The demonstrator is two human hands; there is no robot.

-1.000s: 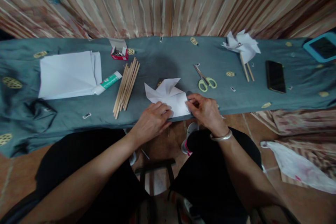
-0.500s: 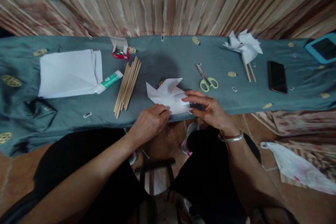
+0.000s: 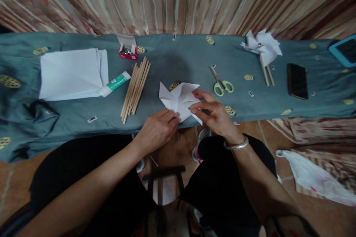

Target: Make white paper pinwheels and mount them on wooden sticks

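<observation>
A white paper pinwheel (image 3: 180, 98), partly folded into blades, is between my two hands at the near edge of the cloth-covered table. My left hand (image 3: 161, 126) pinches its lower left edge, with thumb and fingers closed on the paper. On the other side my right hand (image 3: 214, 113), with a bracelet at the wrist, grips the right-hand flap between thumb and fingers. Beyond the right hand lie scissors (image 3: 223, 86) with green handles, blades pointing away. To the left is a bundle of several wooden sticks (image 3: 135, 89).
A stack of white paper (image 3: 71, 74) and a glue tube (image 3: 116, 83) lie on the left. Behind the sticks stands an open red box (image 3: 128, 52) of small metal pieces. A finished pinwheel (image 3: 263, 46) on sticks, a phone (image 3: 297, 81) and a blue-framed device (image 3: 345, 52) are on the right.
My right hand has shifted left and its fingers have closed in on the right flap. The paper has turned slightly; the left hand keeps its pinch. The view has shifted a little.
</observation>
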